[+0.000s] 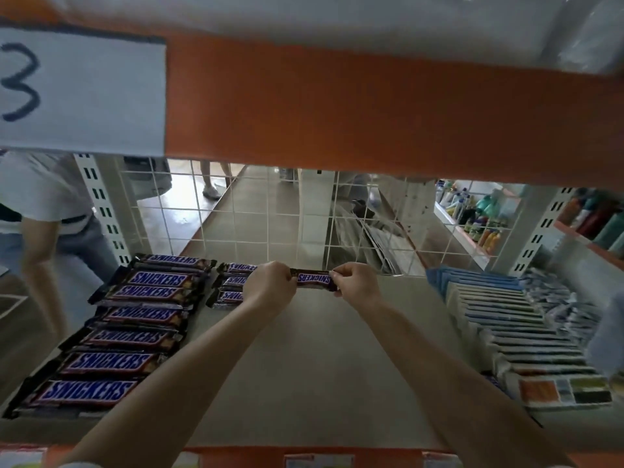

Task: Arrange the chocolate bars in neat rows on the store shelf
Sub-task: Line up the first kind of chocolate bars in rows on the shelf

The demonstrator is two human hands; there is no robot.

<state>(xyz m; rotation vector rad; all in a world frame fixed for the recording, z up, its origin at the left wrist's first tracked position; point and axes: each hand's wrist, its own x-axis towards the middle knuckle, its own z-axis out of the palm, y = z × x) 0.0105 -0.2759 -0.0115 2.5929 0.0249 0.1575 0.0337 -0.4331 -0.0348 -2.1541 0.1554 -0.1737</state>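
Both my hands hold one small Snickers bar (314,279) by its ends, near the back of the grey shelf (304,359). My left hand (270,285) pinches its left end and my right hand (354,282) pinches its right end. The bar lies level, just in front of the wire back grid. A short column of small Snickers bars (231,282) sits just left of my left hand, partly hidden by it. Further left runs a long row of large Snickers bars (125,322), from the back of the shelf to its front edge.
Blue and white packets (513,329) stand in rows on the shelf's right side. An orange shelf beam (371,109) with a paper sign marked 3 (81,92) hangs overhead. Behind the wire grid (270,211) are an aisle, another person (44,211) at left, and bottles (479,214) at right.
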